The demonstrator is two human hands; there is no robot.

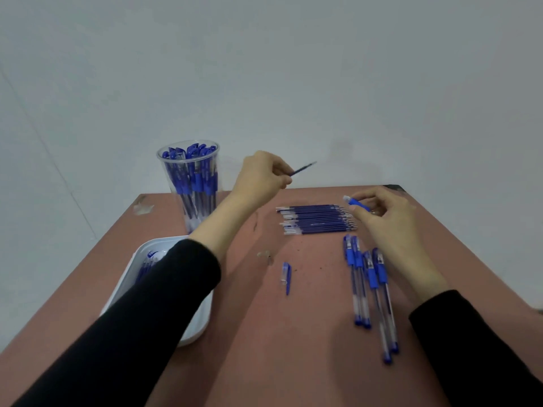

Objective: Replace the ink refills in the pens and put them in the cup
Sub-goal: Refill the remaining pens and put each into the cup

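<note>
My left hand [261,174] is raised above the table and pinches a thin blue ink refill [304,168] that points up to the right. My right hand [385,218] holds a pen barrel with a blue grip [357,203] just beyond a row of several blue refills [317,219]. A clear plastic cup [191,183] packed with blue pens stands at the back left. Several capped blue pens [371,289] lie to the right, below my right hand. A loose blue pen cap [286,277] rests mid-table.
A white tray [141,254] with blue pen parts sits at the left edge, partly hidden by my left sleeve. The reddish-brown table [264,348] ends at a pale wall behind. A small clear piece [266,255] lies near the cap.
</note>
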